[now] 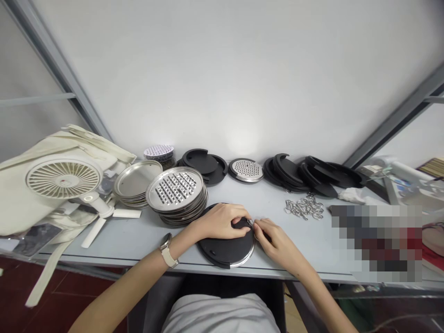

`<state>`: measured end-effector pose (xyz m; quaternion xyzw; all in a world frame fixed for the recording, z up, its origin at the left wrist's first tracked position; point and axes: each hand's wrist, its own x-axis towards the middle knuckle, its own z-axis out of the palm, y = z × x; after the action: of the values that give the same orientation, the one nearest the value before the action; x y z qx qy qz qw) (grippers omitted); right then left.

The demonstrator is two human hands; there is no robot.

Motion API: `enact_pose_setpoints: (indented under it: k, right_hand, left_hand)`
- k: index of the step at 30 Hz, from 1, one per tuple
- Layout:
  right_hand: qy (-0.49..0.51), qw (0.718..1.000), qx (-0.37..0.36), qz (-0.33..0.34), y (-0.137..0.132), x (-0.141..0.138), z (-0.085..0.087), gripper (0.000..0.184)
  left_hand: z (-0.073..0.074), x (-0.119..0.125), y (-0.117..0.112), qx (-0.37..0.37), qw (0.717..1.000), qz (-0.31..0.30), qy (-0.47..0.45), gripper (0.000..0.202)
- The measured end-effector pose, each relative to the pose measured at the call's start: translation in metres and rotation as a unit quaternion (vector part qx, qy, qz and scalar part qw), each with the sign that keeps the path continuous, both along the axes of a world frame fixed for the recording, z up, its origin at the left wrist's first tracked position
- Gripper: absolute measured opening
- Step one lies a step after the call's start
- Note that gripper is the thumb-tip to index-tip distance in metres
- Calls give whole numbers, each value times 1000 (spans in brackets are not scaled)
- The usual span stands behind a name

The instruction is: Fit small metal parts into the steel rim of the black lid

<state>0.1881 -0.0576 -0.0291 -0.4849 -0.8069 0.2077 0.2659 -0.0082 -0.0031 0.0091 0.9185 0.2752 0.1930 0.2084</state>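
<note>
A black round grater holder (222,249) with a silver metal rim along its lower right lies flat near the table's front edge. My left hand (222,219) bears on top of it, fingers curled, with thumb and forefinger tips at its upper right edge. At that edge a small metal loop (250,223) shows between my two hands. My right hand (272,238) pinches at this loop from the right; its fingertips partly cover it. Close by on the left rises a stack of round metal grater plates (175,188).
Plain metal discs (138,179) are stacked farther left, beside a white fan (64,179) and a cream bag (21,180). Along the wall are black holders (203,162), an assembled grater (247,169) and more black holders (287,171). Metal loops (304,206) lie heaped at right.
</note>
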Motion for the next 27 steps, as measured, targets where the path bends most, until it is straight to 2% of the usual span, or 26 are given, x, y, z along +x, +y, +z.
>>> enact_pose_setpoints:
  k: [14,27]
  right_hand:
    - [-2,1000,-2,3,2,0,-1,35]
    - [20,999,-24,-6,0,1,1,37]
  left_hand:
    - [1,0,0,-22,1000,12,-1,18]
    - [0,0,1,-37,999,-2,-3,20]
